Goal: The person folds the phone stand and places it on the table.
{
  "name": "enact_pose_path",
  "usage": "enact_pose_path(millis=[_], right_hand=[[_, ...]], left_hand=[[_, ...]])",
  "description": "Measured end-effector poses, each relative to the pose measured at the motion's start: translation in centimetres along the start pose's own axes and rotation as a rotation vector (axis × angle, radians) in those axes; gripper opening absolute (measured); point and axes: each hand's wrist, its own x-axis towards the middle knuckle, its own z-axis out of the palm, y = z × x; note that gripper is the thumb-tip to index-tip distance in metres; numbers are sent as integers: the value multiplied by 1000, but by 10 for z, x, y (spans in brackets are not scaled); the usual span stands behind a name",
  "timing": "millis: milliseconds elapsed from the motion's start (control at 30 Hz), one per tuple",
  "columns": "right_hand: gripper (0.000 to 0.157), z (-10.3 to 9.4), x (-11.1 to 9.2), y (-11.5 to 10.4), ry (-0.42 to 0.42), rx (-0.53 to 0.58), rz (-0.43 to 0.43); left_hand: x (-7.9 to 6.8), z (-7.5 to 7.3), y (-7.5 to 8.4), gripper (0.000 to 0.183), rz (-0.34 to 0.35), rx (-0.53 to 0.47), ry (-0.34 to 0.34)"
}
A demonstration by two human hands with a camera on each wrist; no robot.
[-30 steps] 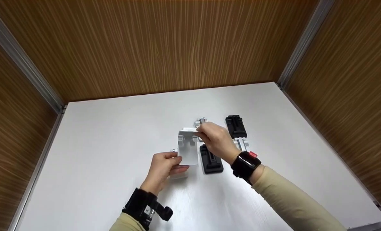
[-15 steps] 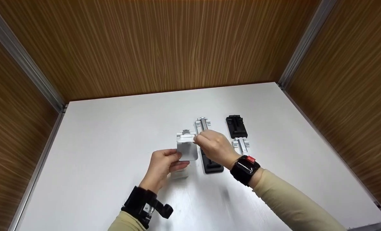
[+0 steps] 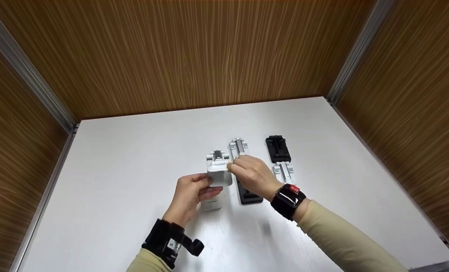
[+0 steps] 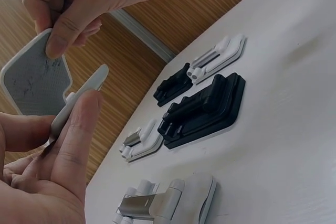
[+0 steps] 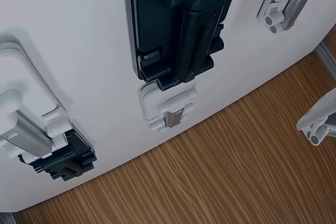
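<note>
A white folding phone stand point(image 3: 219, 177) is held between both hands above the table. My left hand point(image 3: 188, 194) pinches its lower plate between thumb and fingers. Opposite it, my right hand point(image 3: 252, 173) pinches the edge of the upper plate, whose grey padded face point(image 4: 37, 80) shows in the left wrist view. The two plates stand at an angle to each other. At the right edge of the right wrist view part of the held stand point(image 5: 317, 124) appears; the right hand is out of that view.
Folded stands lie on the white table point(image 3: 133, 158): black ones point(image 3: 278, 149) point(image 3: 251, 198) and white ones point(image 3: 238, 145) point(image 3: 284, 172). Another white stand point(image 3: 211, 205) lies just below the left hand. Wood-grain panels point(image 3: 201, 56) wall the back and sides.
The held stand's upper plate has tilted and come down towards me, bringing its hinge into view. My right hand has moved slightly down with it; the left hand has shifted only a little.
</note>
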Motion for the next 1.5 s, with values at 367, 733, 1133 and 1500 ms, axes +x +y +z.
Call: enact_pose_path(millis=[367, 733, 1133, 1500], right_hand=[[20, -1, -1, 0, 0, -3, -23], [21, -2, -4, 1, -19, -6, -55], [12, -2, -5, -2, -1, 166, 37], [31, -9, -4, -4, -189, 566, 699]], left_hand=[[-2, 0, 2, 32, 12, -56, -28], [-5, -4, 6, 65, -20, -85, -107], [-4, -7, 5, 56, -33, -79, -157], [-4, -8, 3, 52, -11, -80, -148]])
